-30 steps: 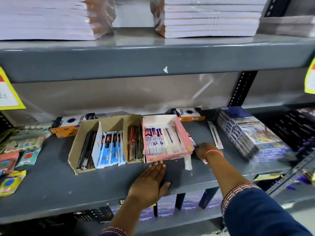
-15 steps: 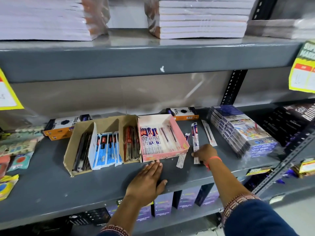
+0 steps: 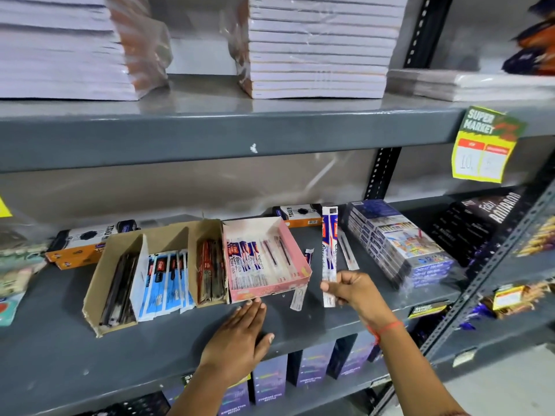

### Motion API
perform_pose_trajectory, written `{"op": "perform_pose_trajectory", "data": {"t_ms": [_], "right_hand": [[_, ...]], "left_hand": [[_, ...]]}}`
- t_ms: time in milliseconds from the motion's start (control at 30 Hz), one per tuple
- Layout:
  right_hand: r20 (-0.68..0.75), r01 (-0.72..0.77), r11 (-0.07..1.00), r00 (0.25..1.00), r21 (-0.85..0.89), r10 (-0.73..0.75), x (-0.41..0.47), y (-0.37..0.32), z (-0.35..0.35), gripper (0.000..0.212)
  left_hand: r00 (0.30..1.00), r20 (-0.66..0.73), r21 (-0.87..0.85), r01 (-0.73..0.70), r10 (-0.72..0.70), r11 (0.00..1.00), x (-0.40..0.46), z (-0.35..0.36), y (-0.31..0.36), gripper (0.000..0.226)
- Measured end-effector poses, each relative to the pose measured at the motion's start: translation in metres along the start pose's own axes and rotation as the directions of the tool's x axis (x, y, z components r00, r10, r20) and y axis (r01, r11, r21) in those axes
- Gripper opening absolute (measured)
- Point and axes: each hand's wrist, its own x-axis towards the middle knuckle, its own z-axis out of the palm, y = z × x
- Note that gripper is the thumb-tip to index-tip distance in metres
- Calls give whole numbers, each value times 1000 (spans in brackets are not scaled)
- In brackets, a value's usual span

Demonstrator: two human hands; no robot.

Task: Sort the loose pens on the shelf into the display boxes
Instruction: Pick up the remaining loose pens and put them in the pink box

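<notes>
My right hand point(image 3: 354, 291) grips the lower end of a packaged pen point(image 3: 329, 244), white with red and blue print, held upright just right of the pink display box point(image 3: 295, 267). That box holds several matching packaged pens. My left hand point(image 3: 240, 340) lies flat and open on the grey shelf point(image 3: 60, 355), fingertips touching the pink box's front edge. Left of it stands a brown cardboard box point(image 3: 96, 292) with dark pens, blue-packed pens and red pens in separate sections. Loose packaged pens lie on the shelf: one point(image 3: 347, 250) right of the held pen, one point(image 3: 298, 297) by the pink box's corner.
Orange-and-white boxes point(image 3: 87, 244) sit behind the display boxes. A stack of wrapped colour sets point(image 3: 402, 241) stands to the right, dark packs point(image 3: 480, 223) beyond. Notebook stacks point(image 3: 318, 46) fill the shelf above. A yellow price tag point(image 3: 485, 145) hangs at right.
My right hand has lifted the packaged pen off the shelf and stood it upright beside the pink box. My left hand stays flat at the box's front.
</notes>
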Motion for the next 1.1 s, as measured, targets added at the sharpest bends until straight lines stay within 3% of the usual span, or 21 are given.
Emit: {"op": "perform_pose_trajectory", "data": {"t_ms": [233, 300, 400, 467, 533, 567, 667, 733, 867, 967, 1033, 1100], "right_hand": [[73, 17, 998, 997, -66, -12, 16, -26, 31, 41], [64, 45, 989, 997, -139, -36, 30, -36, 48, 54], [64, -6, 959, 998, -283, 26, 60, -43, 79, 55], [76, -60, 932, 993, -358, 93, 72, -46, 99, 45], [83, -90, 914, 988, -396, 133, 75, -48, 113, 23], [84, -76, 886, 988, -457, 128, 76, -50, 120, 9], [87, -31, 697, 987, -716, 134, 78, -49, 130, 28], [97, -29, 647, 982, -762, 159, 80, -45, 130, 24], [-41, -55, 718, 998, -694, 36, 73, -44, 110, 27], [-385, -100, 851, 914, -516, -126, 58, -40, 79, 29], [-567, -82, 952, 817, -295, -106, 50, -32, 57, 30], [-588, -173, 964, 809, -203, 21, 46, -20, 43, 34]], "left_hand": [[994, 23, -67, 108, -107, 992, -6, -16, 4, 80], [995, -66, -40, 68, -71, 997, -6, -16, 5, 76], [997, -30, -97, 68, -71, 993, -3, -14, 3, 67], [998, -42, -107, 42, -46, 993, -2, -12, 1, 87], [999, -40, -116, 23, -28, 993, -2, -12, 1, 110], [999, -22, -121, 25, -28, 992, -2, -12, -1, 112], [1000, -24, -161, 12, -16, 987, -2, -12, 0, 109], [999, -32, -168, 8, -13, 986, -2, -12, 0, 105], [999, -22, -129, 33, -36, 991, -4, -14, 1, 80], [998, -15, -147, 59, -62, 987, -4, -20, 3, 63], [998, -14, -135, 55, -58, 989, -4, -20, 4, 63], [999, -11, -116, 40, -41, 992, -4, -18, 5, 73]]}}
